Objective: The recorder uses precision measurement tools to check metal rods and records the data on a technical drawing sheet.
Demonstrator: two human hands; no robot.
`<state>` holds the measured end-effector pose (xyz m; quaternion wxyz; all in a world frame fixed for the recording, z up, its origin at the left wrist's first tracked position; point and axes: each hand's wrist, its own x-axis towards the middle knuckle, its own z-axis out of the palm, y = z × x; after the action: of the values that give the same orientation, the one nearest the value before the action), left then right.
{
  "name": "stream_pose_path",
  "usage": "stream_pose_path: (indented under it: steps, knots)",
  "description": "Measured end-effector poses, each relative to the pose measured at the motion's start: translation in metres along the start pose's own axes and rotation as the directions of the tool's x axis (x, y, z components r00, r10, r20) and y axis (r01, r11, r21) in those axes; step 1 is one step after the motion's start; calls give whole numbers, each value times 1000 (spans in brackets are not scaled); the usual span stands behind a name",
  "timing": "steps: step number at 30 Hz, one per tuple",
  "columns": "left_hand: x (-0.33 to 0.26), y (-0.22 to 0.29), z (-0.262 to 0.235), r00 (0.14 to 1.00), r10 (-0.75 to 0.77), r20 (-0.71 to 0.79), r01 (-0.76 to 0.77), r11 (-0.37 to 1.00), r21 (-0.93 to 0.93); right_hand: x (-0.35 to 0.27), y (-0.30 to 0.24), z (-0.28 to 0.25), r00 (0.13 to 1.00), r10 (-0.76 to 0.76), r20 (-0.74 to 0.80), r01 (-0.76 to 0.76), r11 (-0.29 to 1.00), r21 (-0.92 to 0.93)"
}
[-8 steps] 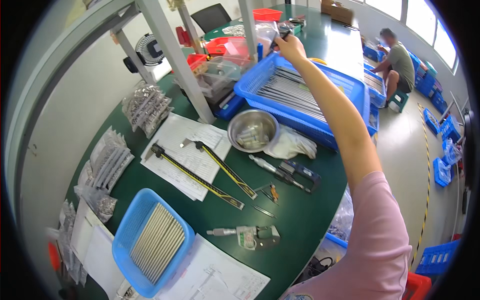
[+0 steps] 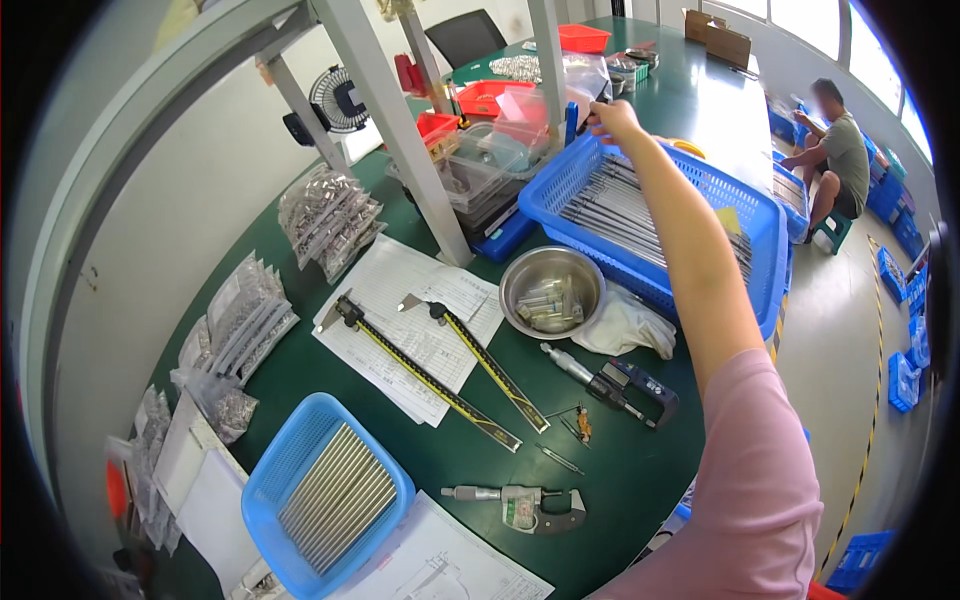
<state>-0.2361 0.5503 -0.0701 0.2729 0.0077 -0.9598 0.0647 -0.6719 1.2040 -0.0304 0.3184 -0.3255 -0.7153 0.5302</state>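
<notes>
Head view: green table (image 2: 640, 480), big blue basket (image 2: 560, 228), small blue basket (image 2: 262, 510), right hand (image 2: 617, 122).
Long rods (image 2: 615, 205) lie in the big blue basket, far right; short rods (image 2: 340, 497) sit near left in the small blue basket; left hand is out of sight; right fingers pinch a little dark thing (image 2: 603, 98), too small to name, at the big blue basket's far left end; this step looks like a far reach; next move should need a steady grip.
</notes>
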Motion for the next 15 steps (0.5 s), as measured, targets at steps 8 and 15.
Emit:
stream_pose_path:
  steps: [8,15]
  knots:
    - [-36,-10,27,964,-219,-149,172,946,-275,-89,-78,-79,767,-567,301,619,777,-112]
    - [-39,-16,25,967,-165,-193,117,964,-239,-318,7,-115,708,-275,650,703,356,-615]
